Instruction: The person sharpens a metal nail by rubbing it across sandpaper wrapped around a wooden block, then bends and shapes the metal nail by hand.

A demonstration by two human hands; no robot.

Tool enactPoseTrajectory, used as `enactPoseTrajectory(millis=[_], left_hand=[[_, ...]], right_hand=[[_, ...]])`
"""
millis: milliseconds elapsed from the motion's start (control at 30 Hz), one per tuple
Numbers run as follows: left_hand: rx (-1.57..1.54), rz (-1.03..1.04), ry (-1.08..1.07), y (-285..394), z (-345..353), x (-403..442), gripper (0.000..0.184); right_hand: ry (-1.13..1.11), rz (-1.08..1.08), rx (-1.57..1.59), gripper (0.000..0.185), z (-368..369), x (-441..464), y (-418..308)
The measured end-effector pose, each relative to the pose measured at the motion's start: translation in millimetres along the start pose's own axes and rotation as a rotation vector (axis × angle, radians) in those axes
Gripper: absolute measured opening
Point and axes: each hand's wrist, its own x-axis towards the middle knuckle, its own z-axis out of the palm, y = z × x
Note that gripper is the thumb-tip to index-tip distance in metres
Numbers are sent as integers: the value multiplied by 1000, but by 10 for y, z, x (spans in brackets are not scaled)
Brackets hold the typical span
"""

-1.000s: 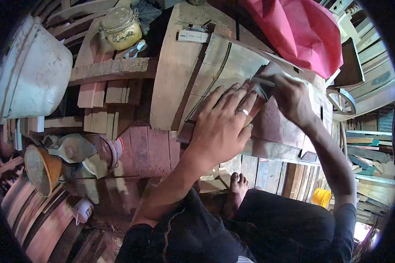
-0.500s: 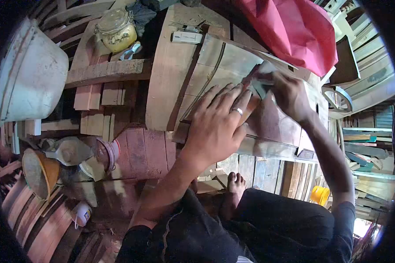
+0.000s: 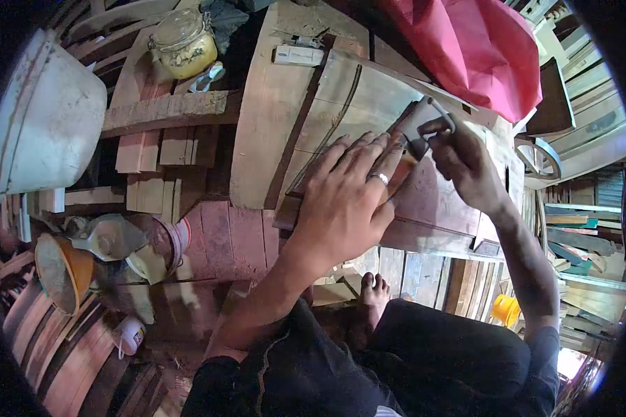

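Grey folded piece point(image 3: 417, 121): nearer the person than the red sheet point(image 3: 476, 55), pinched in the right hand point(image 3: 466, 160). Left hand point(image 3: 344, 198): palm down, farther from the sheet; grip beneath hidden, cannot tell. Progress: apparently mid-handling, piece not yet released; remainder indeterminable.

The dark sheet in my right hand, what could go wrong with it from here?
The dark sheet is close to the fingers of your left hand, so a slip might scrape them. It also looks curled where your right hand holds it, so it could bend further or shift in your grip.
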Motion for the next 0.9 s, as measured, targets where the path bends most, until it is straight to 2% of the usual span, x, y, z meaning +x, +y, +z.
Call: enactPoseTrajectory(millis=[67, 133, 333, 700, 833, 900], left_hand=[[-15, -12, 7, 1, 7, -2, 77], [-28, -26, 16, 1, 15, -6, 80], [-79, -39, 22, -6, 6, -9, 91], [-135, -17, 76, -19, 31, -1, 78], [-144, -16, 88, -18, 28, 5, 73], [-141, -20, 112, -11, 25, 8, 59]], right_hand=[[-55, 16, 109, 21, 75, -49, -33], [-212, 12, 271, 21, 124, -64, -66], [-200, 64, 333, 18, 178, -17, -204], [-160, 111, 374, 18, 126, -32, -118], [-79, 136, 367, 19, 137, -50, -98], [-46, 140, 395, 21, 145, -79, -77]])
